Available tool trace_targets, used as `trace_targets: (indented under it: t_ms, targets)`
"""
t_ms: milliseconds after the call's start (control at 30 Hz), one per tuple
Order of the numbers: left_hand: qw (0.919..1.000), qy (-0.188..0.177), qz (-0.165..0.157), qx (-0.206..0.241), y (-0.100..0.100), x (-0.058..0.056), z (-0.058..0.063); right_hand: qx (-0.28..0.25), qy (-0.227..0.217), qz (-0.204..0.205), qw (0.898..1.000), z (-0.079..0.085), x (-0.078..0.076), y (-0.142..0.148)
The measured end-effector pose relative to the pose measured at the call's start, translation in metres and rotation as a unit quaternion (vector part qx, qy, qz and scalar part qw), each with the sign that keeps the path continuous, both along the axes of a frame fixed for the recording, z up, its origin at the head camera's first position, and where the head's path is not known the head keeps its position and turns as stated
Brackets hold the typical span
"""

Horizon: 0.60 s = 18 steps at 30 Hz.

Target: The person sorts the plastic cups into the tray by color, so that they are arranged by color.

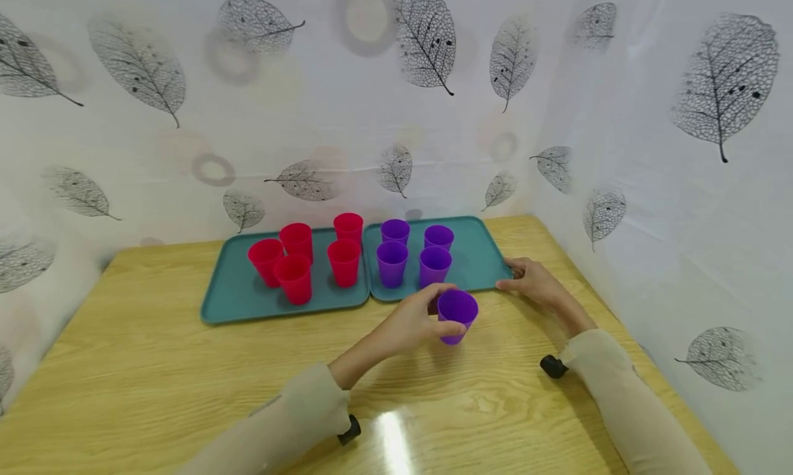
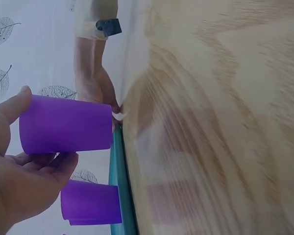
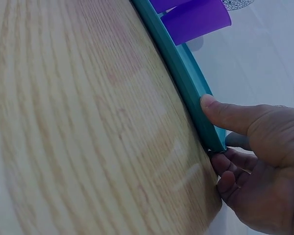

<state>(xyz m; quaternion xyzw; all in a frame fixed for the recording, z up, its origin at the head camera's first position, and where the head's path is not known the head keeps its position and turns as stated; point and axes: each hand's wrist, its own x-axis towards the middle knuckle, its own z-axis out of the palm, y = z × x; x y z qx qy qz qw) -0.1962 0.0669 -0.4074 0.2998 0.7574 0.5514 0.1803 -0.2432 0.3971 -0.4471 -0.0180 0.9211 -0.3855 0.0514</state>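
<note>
My left hand holds a purple cup upright above the wooden table, just in front of the right tray. In the left wrist view the thumb and fingers grip this purple cup from opposite sides. My right hand is at the front right corner of the right teal tray. In the right wrist view its thumb presses on the rim of the teal tray, with the fingers curled at the corner below. Several purple cups stand on the left part of that tray.
A second teal tray adjoins on the left, with several red cups standing on it. Both lie near the back of the wooden table. A white leaf-patterned sheet hangs behind and along the right side.
</note>
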Motion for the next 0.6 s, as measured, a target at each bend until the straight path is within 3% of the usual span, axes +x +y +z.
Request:
trace_targets:
  t_ms: [367, 600]
  targets:
    - [0.9955, 0.053, 0.073, -0.030, 0.036, -0.015, 0.006, -0.005, -0.002, 0.000, 1.000, 0.001, -0.001, -0.003]
    - [0.9938, 0.063, 0.088, -0.026, 0.059, -0.021, 0.009, -0.008, 0.024, 0.015, 1.000, 0.000, 0.001, 0.000]
